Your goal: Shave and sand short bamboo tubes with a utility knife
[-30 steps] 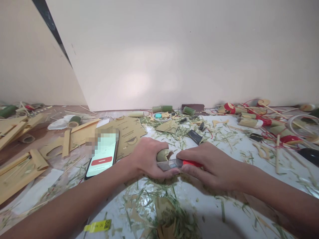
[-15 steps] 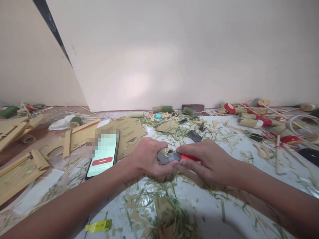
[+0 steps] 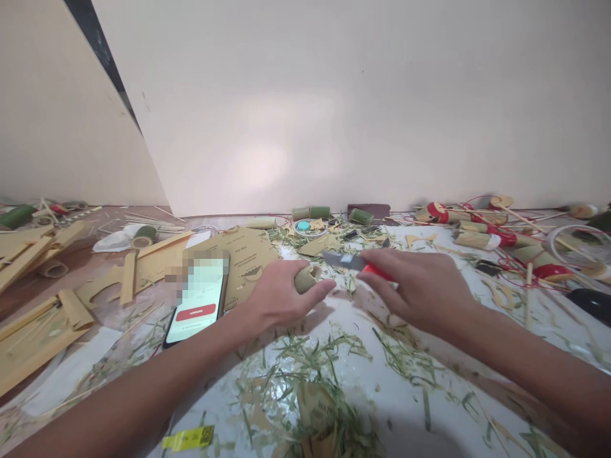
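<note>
A short bamboo tube [image 3: 305, 280] sits in my left hand [image 3: 281, 292], which is wrapped around it with the thumb stretched along its near side. The tube's open end, with an uneven rim, faces right. My right hand [image 3: 417, 283] grips the red handle of a knife [image 3: 344, 259], whose grey blade points left. A gap separates the blade from the tube, the blade lying a little above and to the right of it. Green and pale bamboo shavings [image 3: 305, 356] lie on the white surface below both hands.
To the left lies a phone [image 3: 203, 305] with a lit screen, beside brown sandpaper [image 3: 243, 254]. Bamboo pieces with red bands [image 3: 506, 238] and red string are heaped at the right. Green bamboo pieces [image 3: 319, 212] stand along the pale wall. A yellow tag [image 3: 188, 437] lies in front.
The knife blade has come away from the bamboo tube, and my right hand has moved up and right with it. My left hand still holds the tube, its open end now more exposed.
</note>
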A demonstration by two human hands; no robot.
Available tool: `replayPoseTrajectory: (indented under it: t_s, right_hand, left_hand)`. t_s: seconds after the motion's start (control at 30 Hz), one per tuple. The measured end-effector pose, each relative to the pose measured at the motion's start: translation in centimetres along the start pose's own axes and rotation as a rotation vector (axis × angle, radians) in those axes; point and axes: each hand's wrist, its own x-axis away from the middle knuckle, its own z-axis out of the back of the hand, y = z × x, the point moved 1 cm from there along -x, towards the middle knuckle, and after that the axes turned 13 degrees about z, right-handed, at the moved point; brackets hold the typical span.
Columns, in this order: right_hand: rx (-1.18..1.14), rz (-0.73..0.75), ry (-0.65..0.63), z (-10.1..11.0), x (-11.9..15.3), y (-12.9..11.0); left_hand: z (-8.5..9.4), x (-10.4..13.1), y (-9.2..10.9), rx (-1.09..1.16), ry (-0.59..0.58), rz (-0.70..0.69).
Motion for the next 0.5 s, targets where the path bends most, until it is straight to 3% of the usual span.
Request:
replayPoseTrajectory:
  t_s: [0.07, 0.2, 0.4, 0.5]
  right_hand:
    - [-0.116, -0.129, 0.000, 0.4, -0.2, 1.0]
    - [-0.530, -0.277, -0.039, 0.4, -0.4, 1.7]
    - [-1.376, -0.448, -0.035, -0.4, -0.3, -0.2]
    - [-1.665, -0.465, -0.037, -0.7, -0.4, -1.1]
  left_hand:
    - [0.1, 0.0, 0.1, 0.027, 0.011, 0.017]
    - [0.0, -0.2, 0.0, 0.207, -0.075, -0.015]
    - [-0.6, -0.4, -0.6, 0.623, -0.239, 0.094]
    - [-0.8, -0.3, -0.7, 0.766, -0.294, 0.121]
